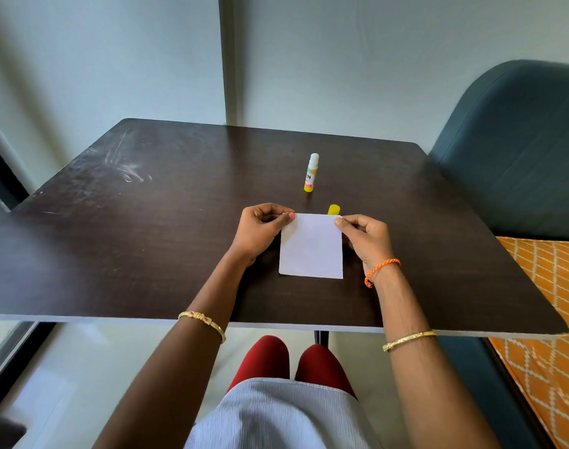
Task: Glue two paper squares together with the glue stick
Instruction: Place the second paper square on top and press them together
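Looks like a lived-in room at home, maybe a small study corner. Dark wood-look table (179, 196), scuffed and scratched near the far left, pushed up against plain pale walls (114, 59). Teal upholstered chair (516, 150) at the right, beside an orange patterned cloth (548, 303). Dark window frame (4, 176) at the left edge, daylight coming in.

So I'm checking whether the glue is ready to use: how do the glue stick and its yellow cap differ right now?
The glue stick stands upright farther back on the table, alone; the yellow cap sits nearer, partly hidden behind the paper's top edge. The stick is taller, with its white tip exposed; the cap is short and plain yellow. Neither is touched by a hand. Both share yellow plastic.
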